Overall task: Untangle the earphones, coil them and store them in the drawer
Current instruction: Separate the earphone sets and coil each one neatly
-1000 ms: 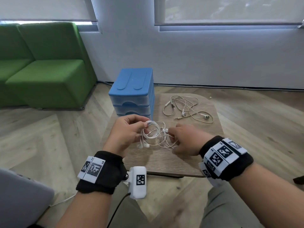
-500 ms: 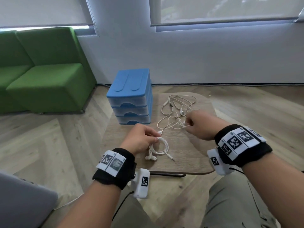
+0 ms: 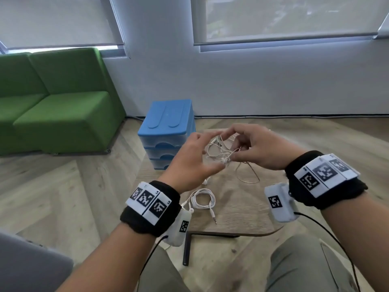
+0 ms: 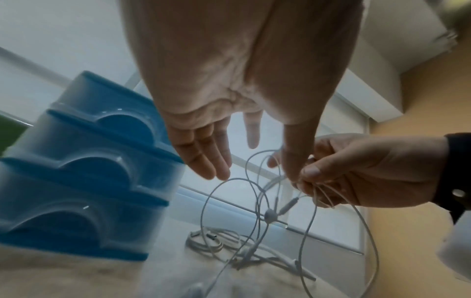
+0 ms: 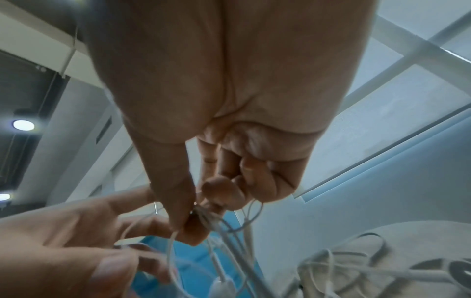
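A tangled cream earphone set (image 3: 219,153) hangs above the wooden table (image 3: 242,209), and one loop trails down onto it. My right hand (image 3: 233,154) pinches the knot of cables between thumb and fingertips; the right wrist view shows that grip (image 5: 193,211) close up. My left hand (image 3: 215,151) is beside it with straight, spread fingers, its thumb (image 4: 293,161) touching the cables at the pinch. One earbud (image 4: 269,214) dangles below. A second white earphone set (image 3: 203,200) lies coiled on the table near my left wrist. The blue drawer unit (image 3: 168,127) stands shut at the table's back left.
A green sofa (image 3: 59,110) stands on the floor to the left. The white wall and windows rise behind the table. My knees (image 3: 305,266) are just below the table's near edge. Black cables run from both wrist cameras.
My left hand let go of the coiled set on the table and rose to the right hand. The right hand lifted the tangled set off the table.
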The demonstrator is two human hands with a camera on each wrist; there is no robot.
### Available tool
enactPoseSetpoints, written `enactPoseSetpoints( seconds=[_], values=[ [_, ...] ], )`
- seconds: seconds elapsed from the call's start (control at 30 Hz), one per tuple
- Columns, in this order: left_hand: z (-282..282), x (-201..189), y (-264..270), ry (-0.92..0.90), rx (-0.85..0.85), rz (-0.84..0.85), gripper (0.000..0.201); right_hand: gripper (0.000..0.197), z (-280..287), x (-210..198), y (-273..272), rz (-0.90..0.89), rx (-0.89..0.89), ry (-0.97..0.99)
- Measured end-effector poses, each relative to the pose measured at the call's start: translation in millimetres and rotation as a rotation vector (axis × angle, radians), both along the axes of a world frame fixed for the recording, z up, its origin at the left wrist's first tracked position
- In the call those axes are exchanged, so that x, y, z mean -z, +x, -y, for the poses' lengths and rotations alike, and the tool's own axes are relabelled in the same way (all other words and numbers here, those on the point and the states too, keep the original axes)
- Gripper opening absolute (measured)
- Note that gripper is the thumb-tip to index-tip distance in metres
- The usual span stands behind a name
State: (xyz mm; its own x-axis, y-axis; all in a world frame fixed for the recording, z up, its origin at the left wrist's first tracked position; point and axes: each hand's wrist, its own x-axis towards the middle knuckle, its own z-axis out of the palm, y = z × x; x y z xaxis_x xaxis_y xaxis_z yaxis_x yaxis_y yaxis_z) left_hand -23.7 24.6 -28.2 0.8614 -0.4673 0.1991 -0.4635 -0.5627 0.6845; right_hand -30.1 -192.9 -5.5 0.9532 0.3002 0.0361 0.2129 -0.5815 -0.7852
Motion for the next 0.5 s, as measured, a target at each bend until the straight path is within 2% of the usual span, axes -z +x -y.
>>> enactPoseSetpoints(
  seconds=[0.07, 0.13, 0.2, 0.33, 0.4, 0.5],
  values=[
    [5.4, -4.7, 8.3, 0.027, -0.02, 0.039, 0.047, 0.037, 0.2, -10.7, 1.4, 0.01, -0.005, 0.039],
    [6.9, -8.5, 17.7, -0.004, -0.096, 0.056, 0.023, 0.036, 3.4, -18.4, 1.4, 0.061, 0.05, 0.002],
    [7.1, -12.4, 24.0, -0.032, -0.142, 0.074, 0.009, 0.034, 8.6, -19.1, 1.2, 0.102, 0.118, -0.055],
    [6.7, -20.8, 26.5, -0.066, -0.181, 0.115, 0.009, 0.024, 14.5, -7.2, 1.0, 0.118, 0.212, -0.178],
    [6.4, -23.9, 27.8, -0.109, -0.212, 0.122, 0.013, 0.017, 15.0, -2.4, 1.6, 0.121, 0.247, -0.18],
    [4.9, -28.8, 30.8, -0.219, -0.249, 0.098, 0.014, 0.019, 15.7, 2.0, 2.4, 0.097, 0.301, -0.156]
  ],
)
